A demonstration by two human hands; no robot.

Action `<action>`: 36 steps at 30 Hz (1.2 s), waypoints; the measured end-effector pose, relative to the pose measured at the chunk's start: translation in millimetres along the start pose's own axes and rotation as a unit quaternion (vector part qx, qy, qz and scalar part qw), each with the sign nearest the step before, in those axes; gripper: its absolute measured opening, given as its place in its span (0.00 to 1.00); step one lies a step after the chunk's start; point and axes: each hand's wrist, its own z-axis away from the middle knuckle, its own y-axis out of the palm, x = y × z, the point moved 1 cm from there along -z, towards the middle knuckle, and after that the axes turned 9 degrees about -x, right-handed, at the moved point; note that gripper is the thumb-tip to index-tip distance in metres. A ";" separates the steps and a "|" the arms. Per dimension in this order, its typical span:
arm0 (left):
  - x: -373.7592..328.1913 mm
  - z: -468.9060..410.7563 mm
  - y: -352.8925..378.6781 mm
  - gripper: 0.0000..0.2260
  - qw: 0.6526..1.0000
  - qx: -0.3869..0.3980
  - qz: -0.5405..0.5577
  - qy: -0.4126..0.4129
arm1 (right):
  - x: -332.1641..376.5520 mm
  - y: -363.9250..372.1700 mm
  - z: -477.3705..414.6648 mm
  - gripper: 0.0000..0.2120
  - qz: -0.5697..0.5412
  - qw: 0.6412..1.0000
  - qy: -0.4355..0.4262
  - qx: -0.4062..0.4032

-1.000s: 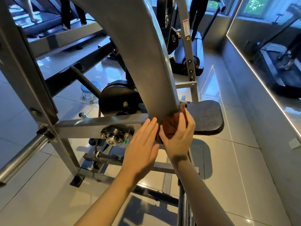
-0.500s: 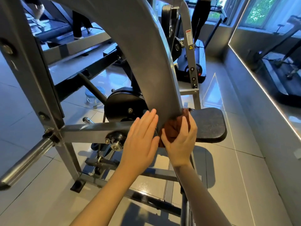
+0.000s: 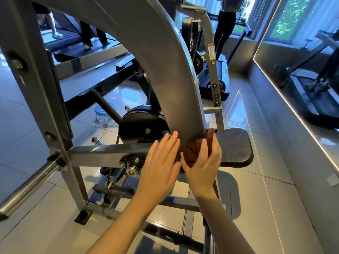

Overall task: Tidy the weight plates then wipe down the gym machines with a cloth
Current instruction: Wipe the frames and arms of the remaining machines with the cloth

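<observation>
A curved grey steel arm (image 3: 165,70) of a gym machine sweeps down through the middle of the view. At its lower end my right hand (image 3: 203,162) presses a bunched brown cloth (image 3: 192,151) against the metal, fingers wrapped over the cloth. My left hand (image 3: 161,162) lies flat with straight fingers on the joint where the arm meets the horizontal bar (image 3: 106,153). A black weight plate (image 3: 141,123) sits on the machine just behind the arm.
A black padded seat (image 3: 233,145) juts out right of my hands. A chrome bar (image 3: 27,186) runs to the lower left. Treadmills (image 3: 220,76) with people on them stand at the back. A mirrored wall (image 3: 302,88) lines the right side. A small stool (image 3: 104,110) stands on the tiles.
Both hands stay at the foot of the curved arm; the right hand has shifted the cloth slightly. My head has tilted up, showing more of the room's far end.
</observation>
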 end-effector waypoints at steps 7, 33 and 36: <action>7.2 -11.9 -17.5 0.20 0.999 -0.017 0.008 0.032 | -1.7 -10.3 15.1 0.42 0.045 0.998 -0.018 0.029; 33.7 -89.9 -66.8 0.24 0.993 -0.110 0.040 0.031 | 37.6 5.8 -35.6 0.30 0.096 0.995 -0.024 -0.021; 40.7 -108.7 -77.3 0.23 0.990 -0.128 0.031 0.052 | 61.3 15.3 -72.0 0.31 0.076 0.996 -0.017 -0.049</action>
